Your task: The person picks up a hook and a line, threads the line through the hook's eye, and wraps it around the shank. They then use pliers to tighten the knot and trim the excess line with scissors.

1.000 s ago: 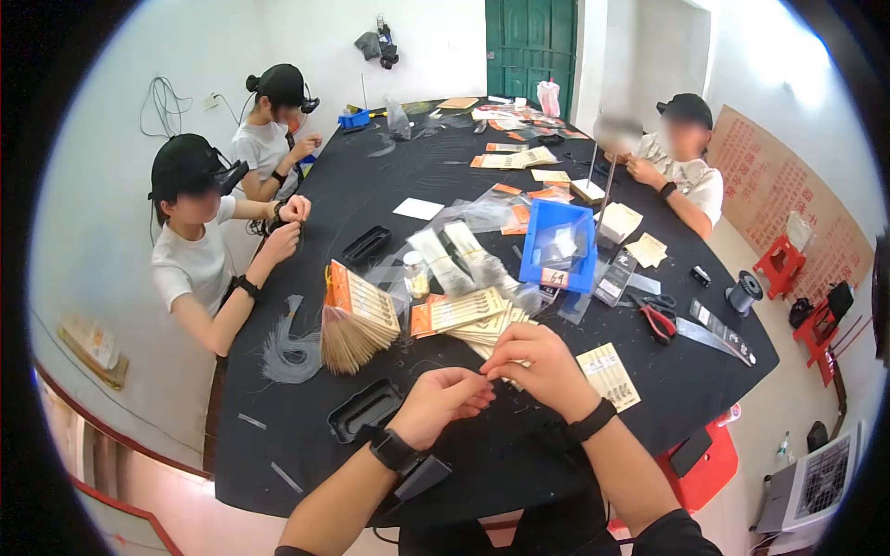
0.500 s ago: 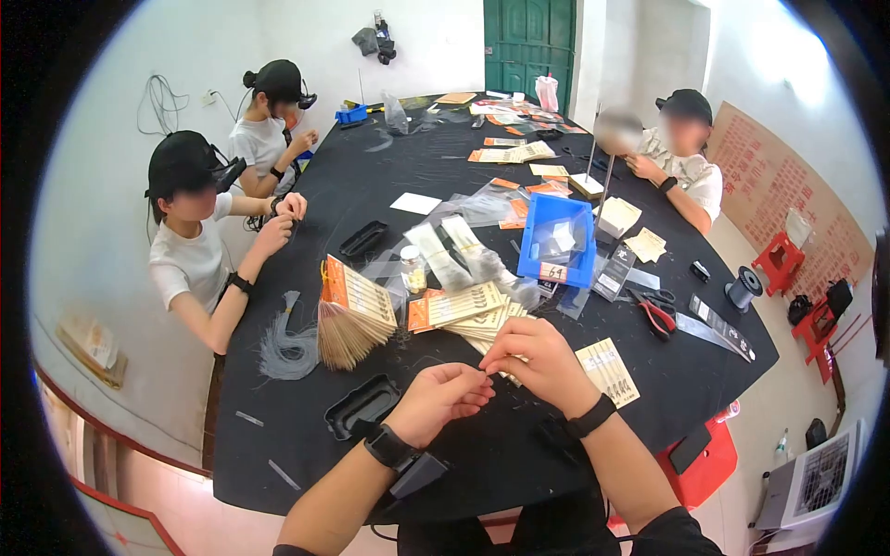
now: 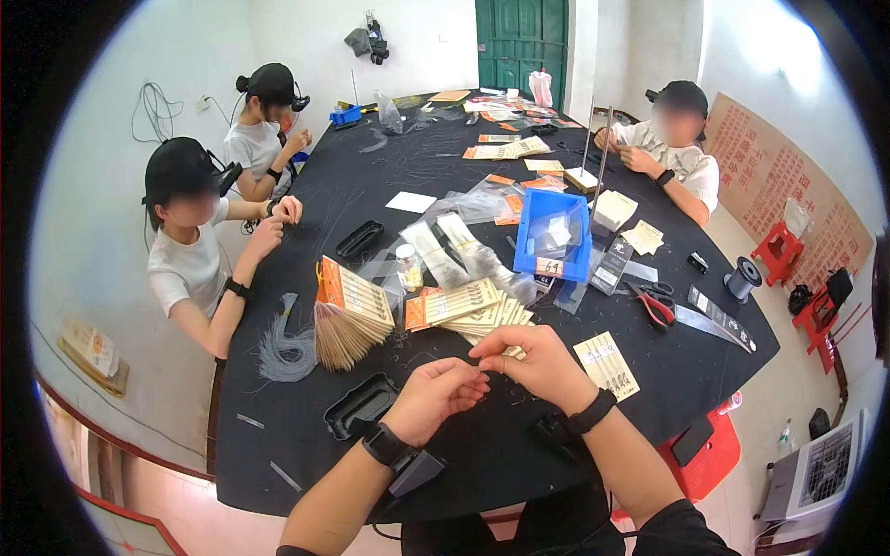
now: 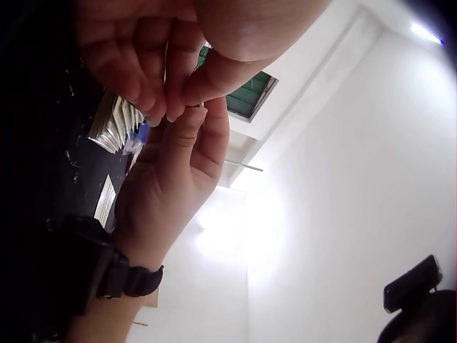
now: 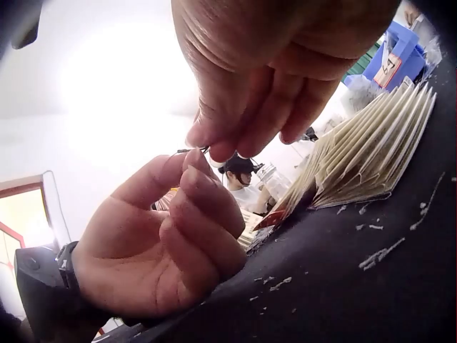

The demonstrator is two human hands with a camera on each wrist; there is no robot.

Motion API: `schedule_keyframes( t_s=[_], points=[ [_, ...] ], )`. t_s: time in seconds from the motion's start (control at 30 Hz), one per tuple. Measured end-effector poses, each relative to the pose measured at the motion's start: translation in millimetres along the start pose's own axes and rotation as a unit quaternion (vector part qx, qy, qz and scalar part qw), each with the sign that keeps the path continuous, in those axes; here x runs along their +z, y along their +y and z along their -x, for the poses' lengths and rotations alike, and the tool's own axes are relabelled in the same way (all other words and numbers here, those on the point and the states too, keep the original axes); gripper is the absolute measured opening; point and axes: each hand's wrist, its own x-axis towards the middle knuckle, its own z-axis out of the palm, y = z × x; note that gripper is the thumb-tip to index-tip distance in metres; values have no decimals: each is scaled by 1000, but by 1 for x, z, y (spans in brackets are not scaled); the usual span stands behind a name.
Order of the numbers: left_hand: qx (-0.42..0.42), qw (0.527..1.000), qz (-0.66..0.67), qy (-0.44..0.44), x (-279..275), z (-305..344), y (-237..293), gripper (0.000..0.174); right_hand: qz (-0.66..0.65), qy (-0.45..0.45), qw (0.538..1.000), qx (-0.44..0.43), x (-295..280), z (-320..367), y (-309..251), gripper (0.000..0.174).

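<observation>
Over the near side of the black table, my left hand point(image 3: 434, 400) and right hand point(image 3: 533, 361) meet at their fingertips. A tiny dark hook-like piece point(image 5: 183, 151) shows between them in the right wrist view; its exact kind is too small to make out. Left thumb and index finger pinch it, and the right thumb and fingers pinch at its other end. Just beyond the hands lies a pile of cream-and-orange cards point(image 3: 456, 304). Beside the right wrist is a single card point(image 3: 606, 365) with small dark hooks along its lower edge.
Left of the pile stand a fanned card bundle point(image 3: 357, 301), a hank of clear line point(image 3: 287, 347) and a black tray point(image 3: 360, 406). Farther back are a blue bin point(image 3: 553, 232), a bottle point(image 3: 408, 269), pliers point(image 3: 654, 306) and a wire spool point(image 3: 743, 278). Other people sit around the table.
My right fingertips have lifted slightly up and away from the left ones, while the left hand stays nearly in place. The head view has shifted a little.
</observation>
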Motion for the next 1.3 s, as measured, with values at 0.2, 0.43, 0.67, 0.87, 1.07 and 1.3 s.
schedule_keyframes(
  t_s=[0.2, 0.43, 0.67, 0.87, 1.07, 1.3],
  points=[
    [7, 1000, 7, 7, -1, 1, 2, 11, 18, 1, 1000, 12, -1, 0, -2, 23],
    [-1, 1000, 18, 2, -3, 0, 2, 11, 67, 4, 997, -37, -2, -2, -5, 27],
    [-2, 1000, 12, 6, 0, 0, 3, 11, 101, 12, 992, -76, -1, -2, -6, 29],
    [26, 1000, 3, -9, -1, 0, 1, 12, 50, 27, 998, -41, -1, -3, -7, 27],
    [28, 1000, -9, -9, 0, 1, 3, 13, 3, 25, 1000, 8, -2, -1, -4, 12],
    [26, 999, -9, -21, -1, 0, 2, 12, -31, 18, 998, 55, -3, 0, 2, 8]
  ],
)
